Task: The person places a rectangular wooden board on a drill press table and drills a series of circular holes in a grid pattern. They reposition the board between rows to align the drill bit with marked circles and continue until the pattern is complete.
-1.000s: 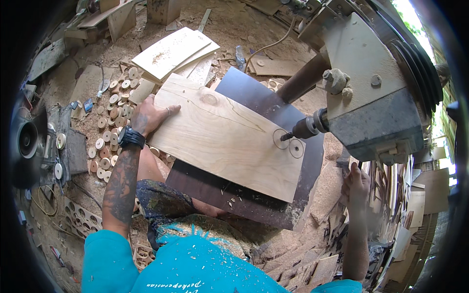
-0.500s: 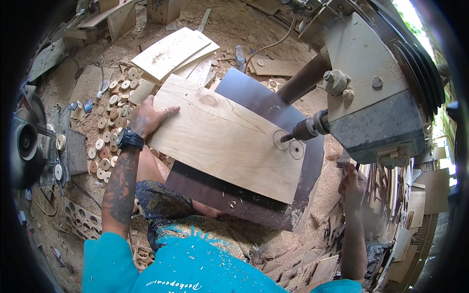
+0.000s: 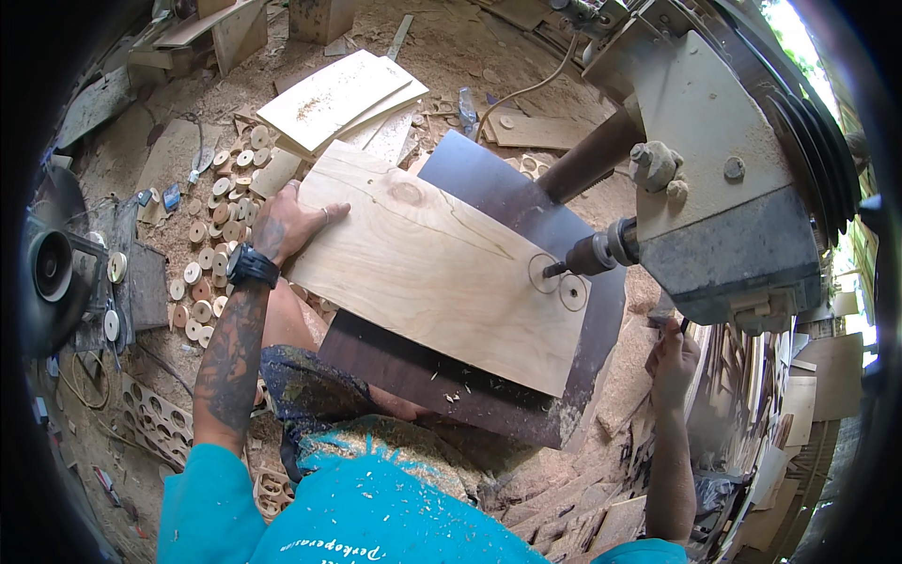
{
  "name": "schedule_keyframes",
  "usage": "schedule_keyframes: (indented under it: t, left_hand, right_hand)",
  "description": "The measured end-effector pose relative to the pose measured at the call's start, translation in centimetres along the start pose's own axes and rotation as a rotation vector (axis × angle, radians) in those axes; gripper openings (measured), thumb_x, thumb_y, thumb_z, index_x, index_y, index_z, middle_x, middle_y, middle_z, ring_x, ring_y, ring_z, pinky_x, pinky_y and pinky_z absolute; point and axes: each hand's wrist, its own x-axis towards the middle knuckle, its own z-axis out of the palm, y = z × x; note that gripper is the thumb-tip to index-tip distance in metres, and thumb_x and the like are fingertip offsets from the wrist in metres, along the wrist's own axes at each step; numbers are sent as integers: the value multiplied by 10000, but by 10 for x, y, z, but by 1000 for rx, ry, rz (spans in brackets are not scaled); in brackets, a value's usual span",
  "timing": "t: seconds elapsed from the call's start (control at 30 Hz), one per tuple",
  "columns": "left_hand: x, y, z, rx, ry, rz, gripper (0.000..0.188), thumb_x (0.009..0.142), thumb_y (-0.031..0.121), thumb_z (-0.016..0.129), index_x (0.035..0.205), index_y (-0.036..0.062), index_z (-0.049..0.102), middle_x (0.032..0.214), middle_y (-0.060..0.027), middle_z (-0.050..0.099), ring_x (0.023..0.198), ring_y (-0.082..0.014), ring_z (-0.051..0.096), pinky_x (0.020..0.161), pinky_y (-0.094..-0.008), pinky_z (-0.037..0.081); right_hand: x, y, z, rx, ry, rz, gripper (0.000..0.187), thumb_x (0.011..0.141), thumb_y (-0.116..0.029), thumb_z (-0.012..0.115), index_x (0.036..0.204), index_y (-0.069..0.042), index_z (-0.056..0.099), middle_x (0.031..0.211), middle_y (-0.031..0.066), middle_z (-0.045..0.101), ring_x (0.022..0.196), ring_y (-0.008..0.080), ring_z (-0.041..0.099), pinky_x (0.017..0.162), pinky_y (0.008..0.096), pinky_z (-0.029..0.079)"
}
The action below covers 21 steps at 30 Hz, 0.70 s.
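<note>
Gripping a pale board (image 3: pixel 432 282) at its left end, thumb on top, the left hand (image 3: pixel 291 223) sits opposite a drill (image 3: pixel 592 255) whose tip points at round cuts (image 3: pixel 572 293) near the board's right edge. The right hand (image 3: pixel 672 365) curls near the drill's housing, its hold unclear. The board overhangs the left edge of a dark table (image 3: pixel 489 183). White lettering (image 3: pixel 352 550) marks a turquoise shirt (image 3: pixel 404 512); wooden discs (image 3: pixel 193 273) litter the sawdusty floor (image 3: pixel 442 56).

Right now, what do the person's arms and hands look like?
Short teal sleeves; both hands ungloved. Left hand: thin ring, black wristwatch, large forearm tattoo. Right hand: no watch visible; finer markings too blurred to tell.
</note>
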Motion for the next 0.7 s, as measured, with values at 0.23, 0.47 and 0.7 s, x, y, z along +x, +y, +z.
schedule_keyframes:
  t: [0.23, 0.47, 0.7]
  left_hand:
    - [-2, 2, -1, -18, 15, 4, 971, 684, 666, 800, 1280, -71, 591, 1165, -281, 685, 1097, -368, 679, 962, -403, 531]
    - [0, 1, -1, -57, -37, 9, 992, 709, 636, 803, 1274, -140, 553, 1133, -292, 686, 1034, -352, 698, 932, -398, 542]
    - [-1, 5, -4, 1, -41, -9, 1097, 694, 665, 798, 1342, -168, 494, 1233, -332, 635, 1147, -376, 654, 994, -407, 509]
  right_hand:
    - [5, 15, 5, -23, 35, -44, 449, 1050, -373, 551, 692, -138, 414, 538, -64, 338, 426, 28, 292, 379, 233, 244]
    - [10, 25, 9, 19, 37, -104, 428, 1057, -331, 547, 704, -110, 445, 541, -55, 363, 439, 33, 327, 391, 232, 270]
    - [14, 35, 17, -48, 112, -166, 466, 1026, -406, 594, 672, -160, 417, 547, -59, 379, 438, 40, 351, 406, 234, 290]
